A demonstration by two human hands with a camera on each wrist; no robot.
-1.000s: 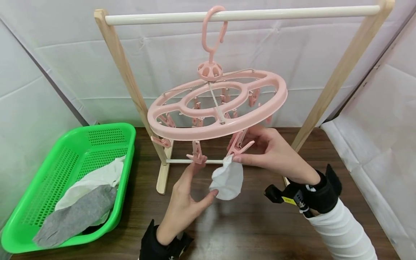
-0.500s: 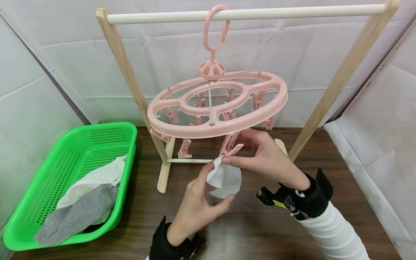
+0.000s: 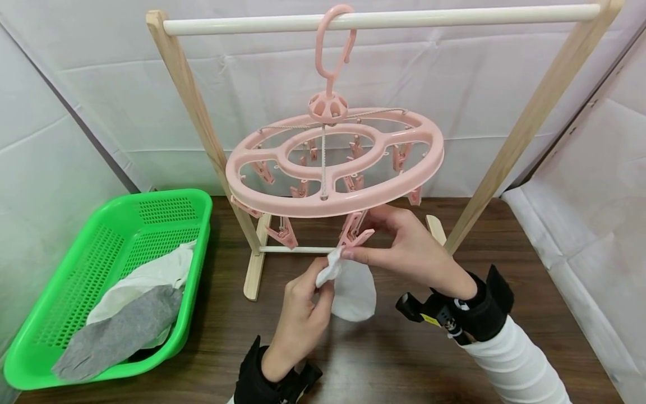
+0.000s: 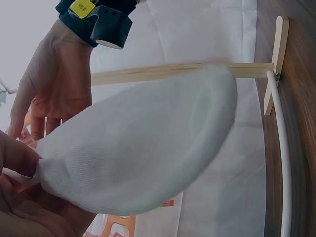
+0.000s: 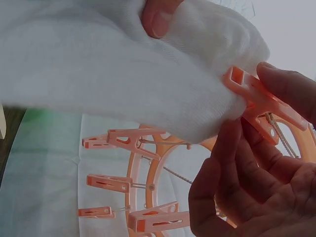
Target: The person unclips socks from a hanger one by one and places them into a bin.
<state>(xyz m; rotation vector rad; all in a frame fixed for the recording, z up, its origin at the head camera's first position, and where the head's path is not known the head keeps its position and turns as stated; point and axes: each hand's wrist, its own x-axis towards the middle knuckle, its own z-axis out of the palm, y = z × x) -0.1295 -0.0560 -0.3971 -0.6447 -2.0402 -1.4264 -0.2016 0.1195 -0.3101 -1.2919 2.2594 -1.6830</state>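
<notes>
A white sock (image 3: 354, 292) hangs under the front of the pink round clip hanger (image 3: 282, 209). My left hand (image 3: 303, 314) pinches a bunched edge of it between thumb and fingers. My right hand (image 3: 409, 241) holds the sock's top close under a pink clothespin (image 3: 353, 229). In the right wrist view, the clothespin (image 5: 252, 94) lies against the sock (image 5: 123, 74), between my right thumb (image 5: 289, 89) and fingers. The sock (image 4: 143, 143) spreads wide in the left wrist view, its ribbed cuff by the left fingers.
Several clothespins (image 3: 284, 233) dangle round the ring. The hanger hooks over a white bar (image 3: 444, 20) on a wooden stand (image 3: 194, 106). At left stands a green basket (image 3: 199, 264) with a grey sock (image 3: 121, 331) and white cloth (image 3: 146, 280).
My left hand moved from a front clothespin to the sock's edge and now pinches it, drawn slightly left. My right hand shifted left with the clothespin, and the hanger turned a little.
</notes>
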